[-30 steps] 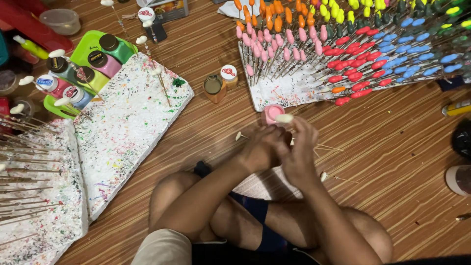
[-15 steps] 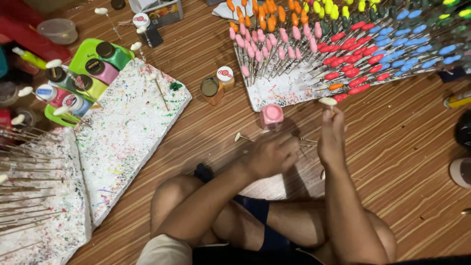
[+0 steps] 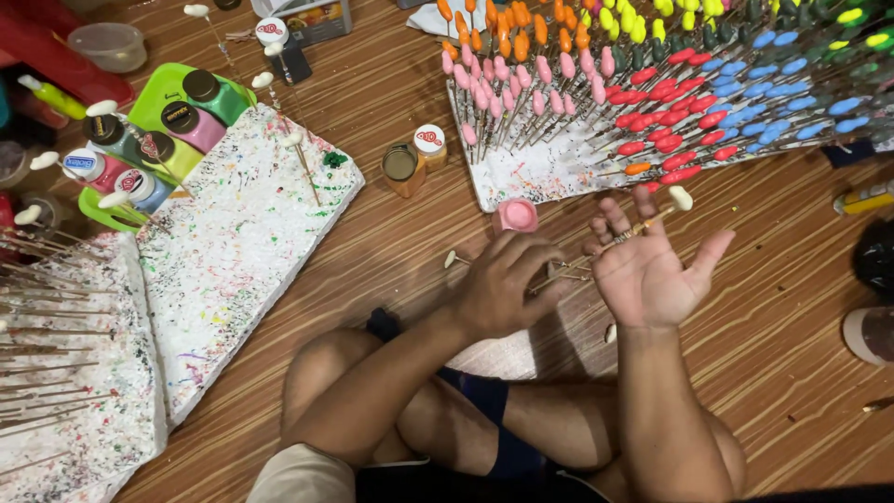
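Observation:
My right hand is palm up over the wooden floor, with a thin stick held between its fingers. The stick's white unpainted bulb points toward the white foam board, which is stuck full of sticks with pink, orange, red, blue, yellow and green tips. My left hand is palm down beside it with fingers spread. Its fingertips touch a few loose thin sticks on the floor. A small open pink paint pot stands just beyond my left hand.
A brown jar and its white cap stand left of the board. A paint-speckled white slab lies at left, with unpainted sticks beside it. A green tray holds paint bottles. My crossed legs are below.
My right hand has turned palm up and drawn back slightly from the board, still holding the white-tipped stick. My left hand has opened and moved right toward the loose sticks.

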